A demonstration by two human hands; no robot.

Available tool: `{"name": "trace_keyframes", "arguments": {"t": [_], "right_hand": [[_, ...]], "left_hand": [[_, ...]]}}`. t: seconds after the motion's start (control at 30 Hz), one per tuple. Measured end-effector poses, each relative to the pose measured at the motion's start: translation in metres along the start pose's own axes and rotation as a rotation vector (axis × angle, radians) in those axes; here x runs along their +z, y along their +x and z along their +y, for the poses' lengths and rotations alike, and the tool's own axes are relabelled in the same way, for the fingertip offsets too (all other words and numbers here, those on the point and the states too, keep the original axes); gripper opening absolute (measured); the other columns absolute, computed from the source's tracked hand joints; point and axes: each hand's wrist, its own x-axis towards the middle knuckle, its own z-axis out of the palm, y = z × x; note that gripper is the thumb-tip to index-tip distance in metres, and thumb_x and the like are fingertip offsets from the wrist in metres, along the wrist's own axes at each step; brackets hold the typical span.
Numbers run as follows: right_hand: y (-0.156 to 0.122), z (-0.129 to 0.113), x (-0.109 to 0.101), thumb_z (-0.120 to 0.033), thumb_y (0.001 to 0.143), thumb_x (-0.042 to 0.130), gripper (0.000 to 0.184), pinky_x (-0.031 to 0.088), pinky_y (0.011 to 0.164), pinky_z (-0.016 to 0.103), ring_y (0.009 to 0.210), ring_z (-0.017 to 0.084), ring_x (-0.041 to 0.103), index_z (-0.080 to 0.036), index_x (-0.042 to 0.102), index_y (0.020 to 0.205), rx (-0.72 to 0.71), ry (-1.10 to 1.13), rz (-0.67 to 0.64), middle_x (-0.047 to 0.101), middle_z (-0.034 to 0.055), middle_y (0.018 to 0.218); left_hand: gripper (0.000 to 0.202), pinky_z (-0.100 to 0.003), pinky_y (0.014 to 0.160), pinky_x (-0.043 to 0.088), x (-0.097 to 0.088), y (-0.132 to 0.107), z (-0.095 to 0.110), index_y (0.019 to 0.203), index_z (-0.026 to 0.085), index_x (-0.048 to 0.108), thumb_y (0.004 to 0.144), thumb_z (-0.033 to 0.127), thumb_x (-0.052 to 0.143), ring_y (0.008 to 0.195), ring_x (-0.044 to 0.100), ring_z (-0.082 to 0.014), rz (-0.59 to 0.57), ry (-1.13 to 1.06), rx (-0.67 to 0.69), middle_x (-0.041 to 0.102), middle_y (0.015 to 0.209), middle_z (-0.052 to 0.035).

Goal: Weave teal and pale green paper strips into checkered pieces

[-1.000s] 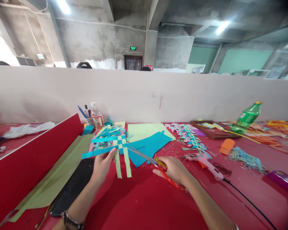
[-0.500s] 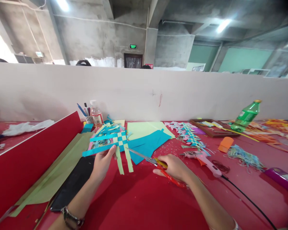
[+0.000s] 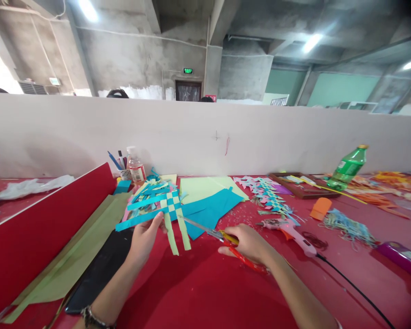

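My left hand [image 3: 144, 240] pinches a small weave of blue and pale green paper strips [image 3: 169, 208] and holds it up above the red table [image 3: 205, 288]. My right hand [image 3: 248, 242] grips red-handled scissors [image 3: 222, 237]. Their blades point left, and the tips reach the right side of the weave, just under the woven square. Blue and green paper sheets [image 3: 212, 201] lie flat behind the scissors.
A pink glue gun [image 3: 292, 232] with a black cord lies right of my right hand. Woven paper pieces [image 3: 269, 194], a green bottle [image 3: 347, 167], a wooden tray [image 3: 299, 185], a pen cup and small bottle [image 3: 135, 167] stand further back. A red divider [image 3: 37, 233] runs along the left.
The weave has tilted and shifted slightly in my left hand. The scissors stay at its right side. The view has shifted a little.
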Motion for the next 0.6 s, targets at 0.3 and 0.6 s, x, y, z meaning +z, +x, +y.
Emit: {"name": "trace_keyframes", "arguments": {"t": [0.3, 0.6], "right_hand": [[-0.0007, 0.0006, 0.0001, -0.059, 0.062, 0.048, 0.042, 0.016, 0.043, 0.020, 0.046, 0.007, 0.029, -0.017, 0.046, 0.056, 0.006, 0.051, -0.037, 0.035, -0.0048, 0.048], [-0.0001, -0.0011, -0.0032, -0.060, 0.062, 0.047, 0.044, 0.017, 0.044, 0.019, 0.048, 0.007, 0.028, -0.016, 0.046, 0.057, 0.021, 0.074, -0.083, 0.034, -0.0050, 0.050]], "left_hand": [[0.028, -0.021, 0.054, 0.040, -0.0009, 0.0014, -0.0040, 0.050, 0.016, 0.055, 0.069, 0.036, 0.053, 0.051, 0.052, -0.0110, -0.017, -0.032, -0.012, 0.053, 0.046, 0.0012], [0.019, -0.023, 0.052, 0.041, -0.0008, 0.0025, -0.0060, 0.061, 0.015, 0.056, 0.066, 0.033, 0.056, 0.043, 0.050, -0.0100, -0.005, -0.182, -0.036, 0.055, 0.046, 0.0021]]}}
